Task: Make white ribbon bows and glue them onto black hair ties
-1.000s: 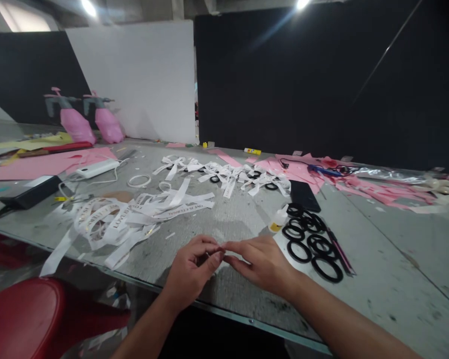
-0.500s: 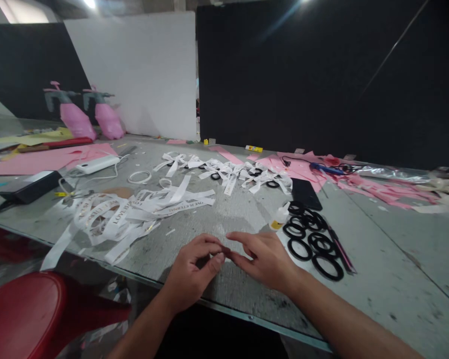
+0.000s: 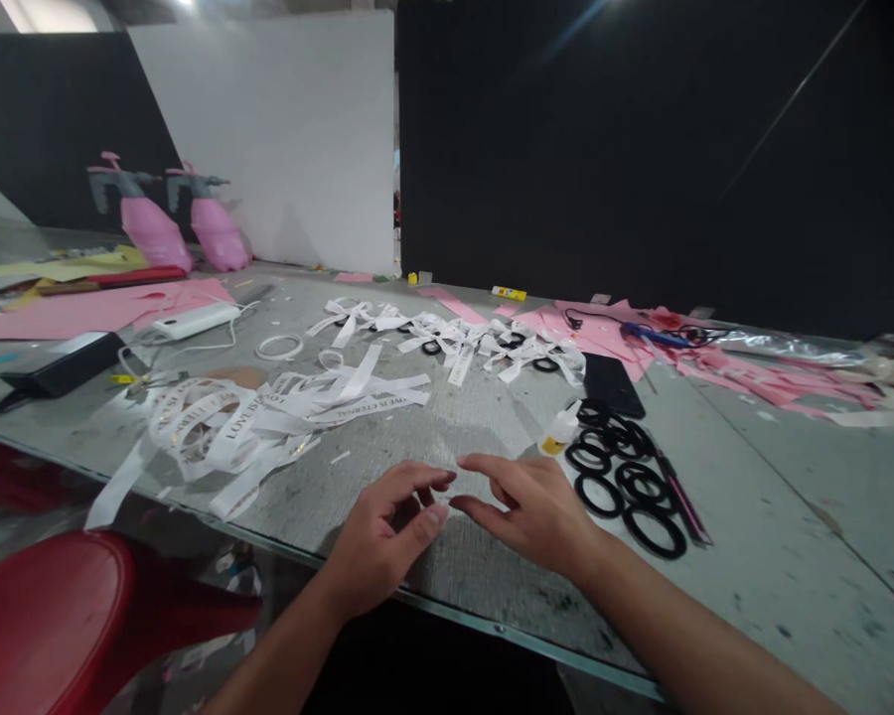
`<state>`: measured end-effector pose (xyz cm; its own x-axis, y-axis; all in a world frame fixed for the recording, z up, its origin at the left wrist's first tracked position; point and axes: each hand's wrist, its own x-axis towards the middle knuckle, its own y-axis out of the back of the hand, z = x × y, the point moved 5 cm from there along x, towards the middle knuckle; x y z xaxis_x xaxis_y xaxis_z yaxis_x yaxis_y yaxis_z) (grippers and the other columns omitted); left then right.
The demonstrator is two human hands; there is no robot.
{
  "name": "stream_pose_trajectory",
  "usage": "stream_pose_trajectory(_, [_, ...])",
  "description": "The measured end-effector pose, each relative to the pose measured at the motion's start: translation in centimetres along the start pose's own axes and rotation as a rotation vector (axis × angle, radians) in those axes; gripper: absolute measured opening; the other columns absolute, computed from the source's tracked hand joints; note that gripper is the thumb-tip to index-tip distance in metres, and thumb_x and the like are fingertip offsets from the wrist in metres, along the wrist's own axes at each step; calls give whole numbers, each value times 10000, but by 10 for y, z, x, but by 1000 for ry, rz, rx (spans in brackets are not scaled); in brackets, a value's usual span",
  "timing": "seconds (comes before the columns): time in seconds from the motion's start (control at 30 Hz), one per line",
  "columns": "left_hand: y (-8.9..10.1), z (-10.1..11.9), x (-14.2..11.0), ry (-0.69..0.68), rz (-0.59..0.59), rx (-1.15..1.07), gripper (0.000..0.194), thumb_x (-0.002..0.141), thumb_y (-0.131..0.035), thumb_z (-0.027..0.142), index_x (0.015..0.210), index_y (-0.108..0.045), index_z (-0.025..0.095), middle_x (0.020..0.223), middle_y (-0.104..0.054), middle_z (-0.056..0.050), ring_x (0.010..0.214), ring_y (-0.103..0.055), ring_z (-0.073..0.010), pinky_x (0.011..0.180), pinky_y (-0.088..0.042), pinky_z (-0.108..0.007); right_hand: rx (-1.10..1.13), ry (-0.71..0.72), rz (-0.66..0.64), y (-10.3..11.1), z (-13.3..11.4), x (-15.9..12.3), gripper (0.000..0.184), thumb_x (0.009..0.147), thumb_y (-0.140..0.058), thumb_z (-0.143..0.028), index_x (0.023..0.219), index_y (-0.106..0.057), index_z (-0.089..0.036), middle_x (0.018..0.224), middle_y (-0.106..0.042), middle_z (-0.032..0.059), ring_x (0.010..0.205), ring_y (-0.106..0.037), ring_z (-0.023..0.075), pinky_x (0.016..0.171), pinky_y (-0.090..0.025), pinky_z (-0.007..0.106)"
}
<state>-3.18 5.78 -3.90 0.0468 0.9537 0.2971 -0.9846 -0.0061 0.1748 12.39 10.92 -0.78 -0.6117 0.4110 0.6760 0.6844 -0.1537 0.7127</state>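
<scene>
Over the table near its front edge, my left hand [image 3: 388, 531] is held with its fingers bent and the thumb apart from them. My right hand [image 3: 530, 508] faces it closely, index finger and thumb spread. No object shows in either hand. Just right of my right hand lie several black rings [image 3: 618, 472] in a cluster. A small white glue bottle [image 3: 560, 431] with a yellow label leans beside them. Left of my left hand is a loose heap of printed white ribbon [image 3: 230, 422].
White ribbon bows [image 3: 458, 346] with black rings lie farther back, near a black phone [image 3: 612, 385]. Pink paper [image 3: 603, 323], two pink spray bottles [image 3: 220, 235], a black box [image 3: 64, 369] and a glue stick [image 3: 508, 294] stand around. A red stool [image 3: 45, 621] is at lower left.
The fingertips of my two hands, touching or nearly so before, have moved slightly apart, with the thumbs and index fingers wider open. The things on the table have not moved.
</scene>
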Motion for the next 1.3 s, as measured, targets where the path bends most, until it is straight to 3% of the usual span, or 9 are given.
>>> stream_pose_trajectory(0.4, [2, 2, 2, 2, -18, 0, 161, 883, -579, 280, 971, -697, 216, 983, -615, -49, 873, -583, -140, 768, -465, -258, -23, 9, 19, 4, -2, 2, 316, 963, -494, -428, 1040, -655, -167, 527, -605, -33, 410, -523, 94, 498, -393, 221])
stream_pose_trajectory(0.53, [8, -4, 1, 74, 72, -78, 159, 852, -623, 291, 967, -700, 214, 962, -607, -44, 799, -564, -122, 701, -453, -240, -11, -8, 24, 6, 1, 3, 247, 961, -517, -371, 1035, -650, -176, 592, -657, -18, 437, -554, 93, 521, -403, 218])
stream_pose_trajectory(0.67, [14, -10, 1, 119, 186, -161, 141, 802, -685, 316, 836, -684, 180, 978, -564, -46, 788, -547, -114, 636, -435, -216, 42, 12, -7, 4, 4, 3, 120, 956, -528, -240, 946, -635, -187, 690, -699, -3, 540, -619, 105, 576, -402, 222])
stream_pose_trajectory(0.8, [15, -15, 0, 148, 240, -218, 225, 850, -629, 384, 793, -610, 168, 991, -527, -29, 682, -513, -71, 587, -416, -208, 79, -49, -93, 0, 8, 4, 146, 958, -494, -248, 878, -597, -182, 523, -574, -49, 440, -530, 101, 508, -339, 236])
stream_pose_trajectory(0.9, [14, -20, -1, 177, 257, -293, 241, 904, -546, 419, 846, -560, 185, 888, -517, 9, 591, -478, -47, 573, -397, -208, 113, -78, -139, -1, 8, 4, 171, 971, -453, -256, 879, -576, -179, 493, -529, -63, 420, -504, 98, 493, -324, 234])
stream_pose_trajectory(1.0, [13, -25, -2, 198, 273, -353, 253, 919, -516, 439, 874, -540, 190, 795, -502, 24, 587, -481, -59, 563, -380, -207, 132, -88, -167, -2, 8, 4, 185, 982, -426, -257, 895, -570, -179, 507, -547, -60, 426, -522, 100, 490, -329, 233])
stream_pose_trajectory(1.17, [13, -26, -1, 176, 291, -395, 351, 928, -458, 496, 821, -537, 172, 840, -513, -3, 592, -481, -68, 555, -387, -218, 116, -67, -139, -3, 8, 3, 224, 991, -391, -239, 969, -606, -182, 642, -670, -9, 532, -633, 131, 532, -394, 240])
stream_pose_trajectory(1.3, [17, -24, -3, 172, 350, -331, 373, 858, -572, 514, 758, -581, 155, 926, -510, -26, 576, -456, -52, 545, -394, -216, 61, -65, -103, -5, 10, 1, 223, 981, -439, -275, 955, -644, -190, 622, -683, -8, 510, -639, 137, 521, -415, 246])
